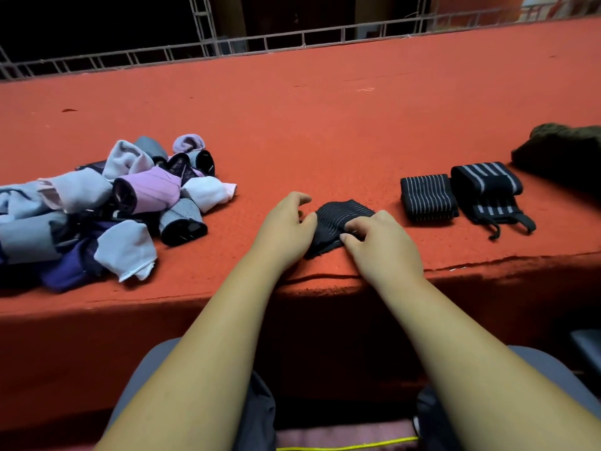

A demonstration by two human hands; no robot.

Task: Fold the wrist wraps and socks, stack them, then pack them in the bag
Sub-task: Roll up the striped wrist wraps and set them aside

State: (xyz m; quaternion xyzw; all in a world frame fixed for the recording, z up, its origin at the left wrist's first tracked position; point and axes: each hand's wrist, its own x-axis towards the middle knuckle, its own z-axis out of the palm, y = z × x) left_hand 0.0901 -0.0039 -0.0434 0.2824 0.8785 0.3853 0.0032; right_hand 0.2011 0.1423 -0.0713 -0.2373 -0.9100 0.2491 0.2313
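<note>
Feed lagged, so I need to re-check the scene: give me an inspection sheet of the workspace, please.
Surface: red carpeted ledge, front edge frayed.
Job's things: black striped wrist wrap under both hands; folded wrist wrap and looped wrist wrap side by side to its right; sock pile far left, jumbled.
Clutter: dark olive fabric bundle at the right edge, possibly the bag.
Hands: right hand pinches the black striped wrist wrap's near edge; left hand at its left edge, grip unclear.
Cables: thin yellow cord at the bottom of view.
Surroundings: metal railing behind the ledge, darkness beyond.
</note>
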